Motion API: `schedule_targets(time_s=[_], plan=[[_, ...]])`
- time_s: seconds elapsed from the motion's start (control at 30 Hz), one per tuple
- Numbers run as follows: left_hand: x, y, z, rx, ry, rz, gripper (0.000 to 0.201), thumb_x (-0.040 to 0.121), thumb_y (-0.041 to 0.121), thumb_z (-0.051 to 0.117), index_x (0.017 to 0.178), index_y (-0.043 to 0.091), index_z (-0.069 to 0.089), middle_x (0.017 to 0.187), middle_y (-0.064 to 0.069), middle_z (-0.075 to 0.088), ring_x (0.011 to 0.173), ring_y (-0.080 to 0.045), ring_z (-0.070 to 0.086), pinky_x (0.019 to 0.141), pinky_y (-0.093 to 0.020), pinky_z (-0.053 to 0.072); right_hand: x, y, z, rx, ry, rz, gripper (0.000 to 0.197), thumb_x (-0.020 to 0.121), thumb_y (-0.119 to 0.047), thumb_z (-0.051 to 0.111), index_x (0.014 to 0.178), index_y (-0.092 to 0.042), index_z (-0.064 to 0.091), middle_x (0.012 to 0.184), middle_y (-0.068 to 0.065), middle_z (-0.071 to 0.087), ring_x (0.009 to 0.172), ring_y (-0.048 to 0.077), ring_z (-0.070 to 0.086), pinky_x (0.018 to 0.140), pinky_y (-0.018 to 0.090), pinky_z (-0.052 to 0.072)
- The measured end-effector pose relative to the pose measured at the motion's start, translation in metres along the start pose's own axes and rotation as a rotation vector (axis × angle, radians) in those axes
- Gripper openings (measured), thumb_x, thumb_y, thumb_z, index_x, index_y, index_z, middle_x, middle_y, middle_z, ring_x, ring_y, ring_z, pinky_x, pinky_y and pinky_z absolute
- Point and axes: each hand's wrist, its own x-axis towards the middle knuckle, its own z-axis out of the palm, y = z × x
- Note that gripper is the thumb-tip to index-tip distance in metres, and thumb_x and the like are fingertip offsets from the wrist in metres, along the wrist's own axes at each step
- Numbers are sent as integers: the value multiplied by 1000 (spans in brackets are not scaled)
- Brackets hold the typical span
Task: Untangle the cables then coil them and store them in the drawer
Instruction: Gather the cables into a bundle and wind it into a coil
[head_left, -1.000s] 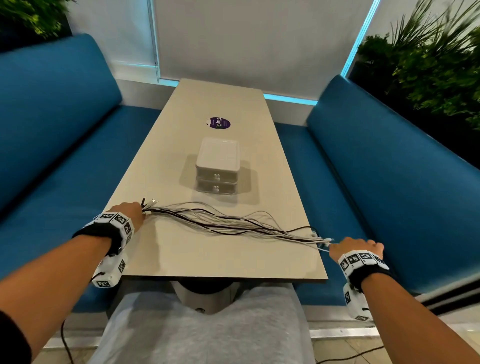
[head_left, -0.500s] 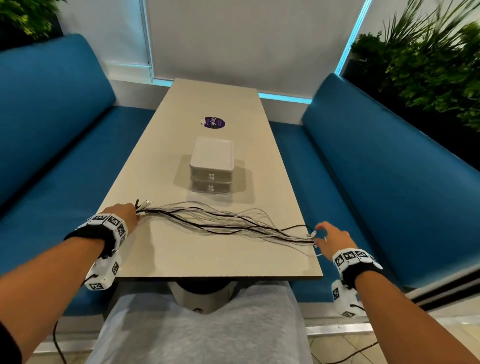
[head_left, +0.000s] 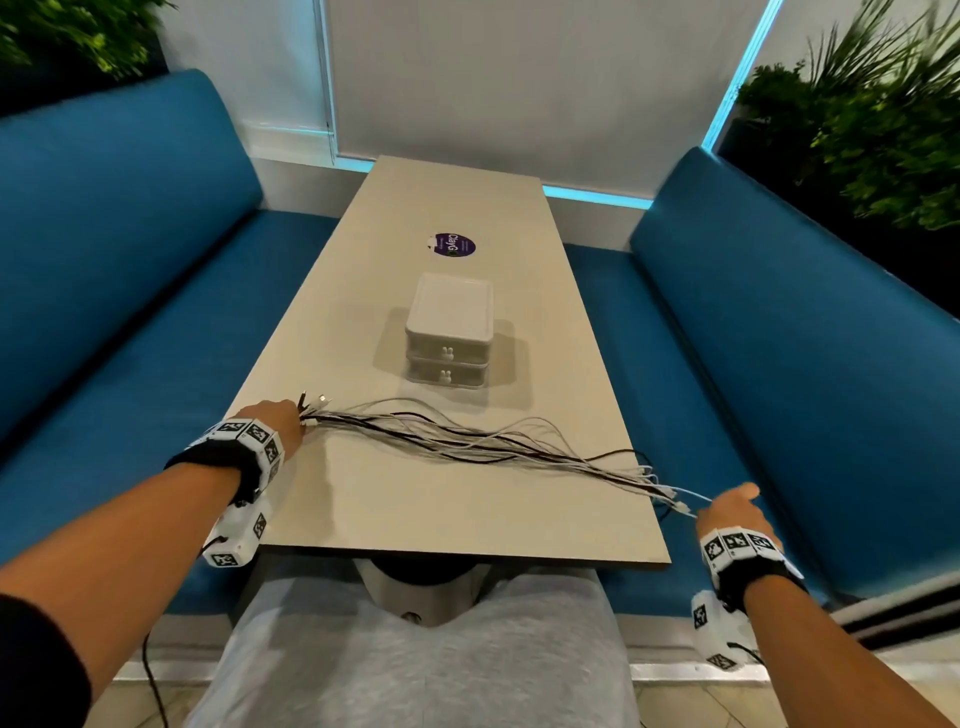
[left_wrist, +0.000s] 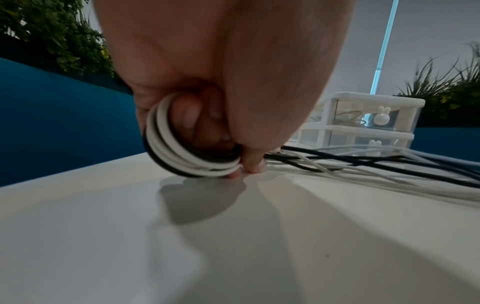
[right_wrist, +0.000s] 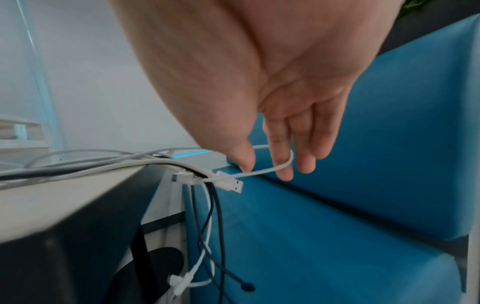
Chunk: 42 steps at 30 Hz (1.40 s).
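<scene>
The cables, white and black, lie in a loose bundle slanting across the near part of the desk, from its left edge to its right edge. The left hand sits at the left edge with the fingers curled tight round one end of the bundle; in the left wrist view the strands wrap the fingers as white and black loops, low over the desk top, and whether they touch it I cannot tell. A few plugs stick up just past the knuckles.

At the other end the cables run over the desk's right edge. Several hang down beside it, in the gap between the desk and the right bench. The right hand is off the desk, over that gap, just beyond the near right corner. Its thumb and forefinger pinch one white cable close behind its plug; the other fingers hang loosely, slightly spread. A USB plug dangles just below the pinch.

The drawer unit, two drawers stacked and both shut, stands in the middle of the desk, just beyond the bundle and apart from it. A thin cable shows inside the top drawer. A purple sticker lies farther back. Bare desk top shows between the bundle and the near edge, and past the sticker to the far end. The left bench flanks the other side.
</scene>
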Motion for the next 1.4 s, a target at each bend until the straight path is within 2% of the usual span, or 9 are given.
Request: schedule_targets(time_s=[0.13, 0.23, 0.37, 0.53, 0.8, 0.97, 1.13, 1.23, 1.4], plan=[[3, -2, 2, -4, -3, -15, 57, 98, 59, 36, 95, 8, 61, 79, -8, 63, 72, -26, 62, 65, -30, 45, -3, 16, -5, -320, 159, -54, 45, 87, -26, 60, 123, -4, 45, 122, 16, 52, 112, 36, 55, 92, 44, 45], [5, -2, 4, -41, 12, -19, 60, 98, 62, 35, 90, 8, 61, 78, -9, 65, 70, -26, 63, 65, -30, 47, 8, 23, -14, -366, 62, -109, 41, 85, -23, 61, 120, -8, 46, 125, 14, 53, 114, 35, 54, 92, 42, 45], [2, -1, 0, -63, 19, -21, 59, 98, 62, 36, 88, 9, 61, 77, -9, 66, 68, -25, 63, 61, -29, 44, 7, 3, -23, -19, -155, -182, 23, 88, -15, 55, 110, -13, 53, 120, 15, 59, 101, 33, 58, 81, 31, 46], [-9, 9, 5, -36, 87, 12, 39, 100, 44, 46, 90, 11, 64, 78, -5, 65, 69, -24, 63, 60, -28, 44, -29, -68, -17, 265, -46, -609, 20, 89, -28, 60, 108, -22, 55, 110, -1, 56, 103, 21, 57, 88, 37, 49], [-41, 55, -31, 29, 311, 343, 33, 102, 41, 43, 121, 18, 57, 97, -13, 66, 83, -34, 64, 62, -33, 43, -126, -200, -39, 264, 64, -1180, 82, 69, -68, 67, 136, -28, 41, 138, -4, 42, 128, 17, 38, 109, 36, 33], [-57, 70, -67, 95, 343, 404, 31, 101, 40, 42, 118, 19, 58, 94, -8, 64, 82, -31, 63, 62, -31, 39, -168, -243, -67, 305, 384, -1264, 84, 62, -73, 65, 128, -24, 51, 120, -1, 47, 110, 21, 43, 94, 32, 39], [-72, 78, -75, 76, 315, 483, 30, 101, 42, 44, 115, 20, 58, 82, -2, 54, 69, -24, 51, 61, -31, 38, -167, -252, -59, 121, 179, -1317, 100, 64, -62, 74, 146, -20, 33, 141, 1, 47, 133, 21, 39, 115, 37, 21], [-79, 81, -85, 37, 357, 526, 25, 100, 37, 45, 113, 19, 58, 82, -3, 56, 69, -26, 51, 61, -32, 37, -152, -256, -46, 77, 23, -1195, 75, 76, -46, 71, 140, -23, 38, 127, -2, 62, 123, 22, 52, 116, 38, 24], [-84, 78, -106, 72, 486, 542, 22, 100, 33, 45, 112, 18, 57, 92, -8, 66, 77, -32, 62, 59, -32, 37, -137, -247, -42, 161, -135, -1058, 17, 90, -29, 56, 104, -24, 65, 94, 4, 71, 87, 29, 65, 77, 37, 54]])
